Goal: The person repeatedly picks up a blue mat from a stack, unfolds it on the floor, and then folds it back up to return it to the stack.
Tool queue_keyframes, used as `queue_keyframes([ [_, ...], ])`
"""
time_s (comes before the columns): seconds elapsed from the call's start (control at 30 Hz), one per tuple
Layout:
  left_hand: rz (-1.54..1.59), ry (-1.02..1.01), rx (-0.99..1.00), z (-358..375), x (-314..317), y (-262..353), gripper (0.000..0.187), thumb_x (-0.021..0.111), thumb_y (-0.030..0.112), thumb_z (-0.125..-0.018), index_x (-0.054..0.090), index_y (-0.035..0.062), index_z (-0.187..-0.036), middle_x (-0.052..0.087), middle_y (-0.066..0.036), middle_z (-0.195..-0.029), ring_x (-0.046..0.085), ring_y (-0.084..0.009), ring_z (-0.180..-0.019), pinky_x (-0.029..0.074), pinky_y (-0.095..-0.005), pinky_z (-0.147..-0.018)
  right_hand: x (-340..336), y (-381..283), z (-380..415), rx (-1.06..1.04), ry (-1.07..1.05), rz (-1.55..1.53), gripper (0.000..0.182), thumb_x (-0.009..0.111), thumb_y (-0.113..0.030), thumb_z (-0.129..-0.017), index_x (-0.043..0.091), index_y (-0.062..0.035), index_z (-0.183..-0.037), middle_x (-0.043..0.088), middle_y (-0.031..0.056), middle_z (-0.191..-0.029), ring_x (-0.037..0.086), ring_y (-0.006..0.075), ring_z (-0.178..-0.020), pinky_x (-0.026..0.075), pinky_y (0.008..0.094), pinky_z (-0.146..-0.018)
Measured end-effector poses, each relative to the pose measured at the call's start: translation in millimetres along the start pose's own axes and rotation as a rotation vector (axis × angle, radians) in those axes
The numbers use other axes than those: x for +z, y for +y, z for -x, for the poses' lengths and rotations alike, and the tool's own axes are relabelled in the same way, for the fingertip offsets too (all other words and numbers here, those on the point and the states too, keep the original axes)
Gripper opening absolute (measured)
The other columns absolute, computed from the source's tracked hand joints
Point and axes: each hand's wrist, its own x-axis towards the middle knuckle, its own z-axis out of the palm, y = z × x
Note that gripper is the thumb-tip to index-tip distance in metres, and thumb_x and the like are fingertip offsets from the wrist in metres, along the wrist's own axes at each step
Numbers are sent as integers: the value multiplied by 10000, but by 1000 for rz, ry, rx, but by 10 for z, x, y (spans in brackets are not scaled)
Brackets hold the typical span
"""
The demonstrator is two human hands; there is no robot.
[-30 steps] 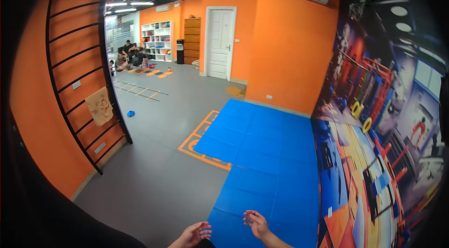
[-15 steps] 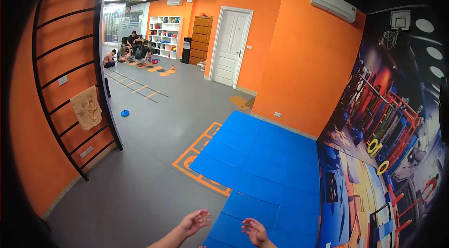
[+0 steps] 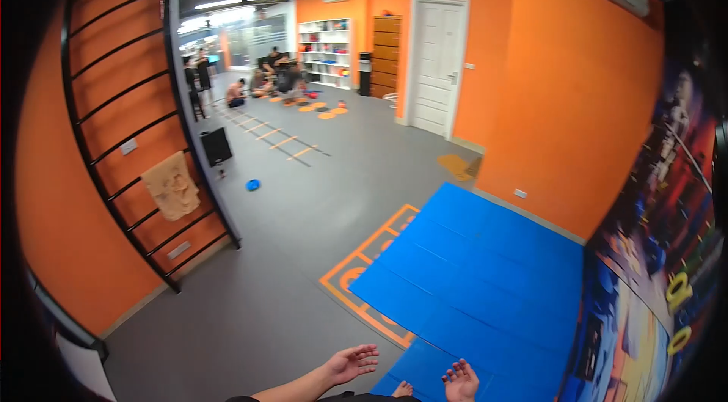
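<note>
My left hand (image 3: 353,364) is held out low in the view, palm turned inward and fingers apart, with nothing in it. To its right, my right hand (image 3: 460,381) is raised with its fingers spread, also holding nothing. Below and around the right hand lie blue floor mats (image 3: 485,265). Between the two hands a bare foot (image 3: 403,389) shows at the bottom edge, over the mat. Neither hand touches anything that I can see.
A black wall ladder (image 3: 144,129) with a tan cloth (image 3: 173,186) stands on the left. A blue disc (image 3: 252,185) lies on the grey floor (image 3: 280,281). Orange floor markings (image 3: 364,273) border the mats. Several people sit far back near white shelves (image 3: 326,53). A white door (image 3: 438,64) is closed.
The view has swung to the left, so the room appears shifted right. Standing people and a black panel now show beyond the ladder. A foot has come into view; both hands remain spread and without objects.
</note>
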Motion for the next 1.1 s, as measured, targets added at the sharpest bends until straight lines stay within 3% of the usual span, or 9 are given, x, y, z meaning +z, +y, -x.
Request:
queue_keyframes([
  [0.03, -25, -38, 8, -99, 101, 107, 393, 509, 278, -987, 526, 30, -1292, 564, -114, -1234, 558, -263, -1112, 453, -429, -981, -44, -86, -285, 60, -70, -57, 330, 615, -256, -909, 612, -68, -1181, 658, 103, -1047, 604, 236, -912, 480, 424, -810],
  [0.17, -62, -27, 160, -519, 279, 546, 368, 493, 264, -996, 535, 29, -1276, 575, -111, -1217, 571, -235, -1092, 472, -409, -957, 681, -317, -1164, 133, 7, 201, 296, 576, -303, -916, 590, -104, -1134, 610, 67, -1055, 576, 227, -913, 463, 411, -801],
  [0.33, 54, 57, 246, -915, 120, 1102, 352, 514, 250, -977, 546, 18, -1240, 598, -135, -1191, 578, -267, -1096, 454, -434, -985, 1436, -267, -2209, 124, -188, 342, 289, 584, -319, -902, 603, -122, -1112, 611, 43, -1005, 568, 219, -856, 458, 413, -761],
  [0.5, 178, 20, 284, -1443, -351, 1862, 331, 493, 247, -976, 574, 15, -1198, 618, -142, -1177, 579, -286, -1117, 440, -461, -1003, 1969, 109, -2945, 119, -142, 344, 278, 579, -322, -904, 614, -118, -1090, 617, 41, -993, 570, 220, -855, 462, 413, -766],
  [0.63, 280, -82, 202, -1975, -595, 2674, 305, 492, 250, -976, 579, 42, -1181, 632, -86, -1132, 618, -252, -987, 482, -434, -902, 2364, 378, -3338, 128, 8, 198, 334, 553, -326, -914, 612, -109, -1161, 634, 51, -1046, 574, 223, -875, 473, 416, -804],
  [0.73, 136, -75, 194, -2350, -515, 3265, 311, 498, 267, -970, 590, 52, -1174, 645, -76, -1100, 628, -254, -969, 486, -435, -870, 2672, 444, -3564, 94, -26, 158, 312, 543, -293, -955, 581, -82, -1182, 623, 64, -1063, 572, 208, -918, 465, 372, -808],
  [0.97, 36, 30, 41, -3268, -517, 3917, 337, 462, 311, -988, 579, 92, -1215, 631, -58, -1131, 594, -228, -1025, 459, -414, -915, 2600, 381, -3894, -103, 63, 125, 343, 555, -299, -939, 556, -57, -1182, 601, 74, -1063, 570, 203, -919, 465, 357, -790],
  [1.1, 19, 87, -22, -3700, -438, 3943, 329, 488, 302, -976, 589, 96, -1211, 645, -58, -1112, 599, -236, -1005, 471, -413, -900, 2258, 252, -4080, -139, 209, 67, 343, 555, -302, -933, 558, -66, -1183, 603, 69, -1064, 572, 205, -919, 464, 359, -793],
])
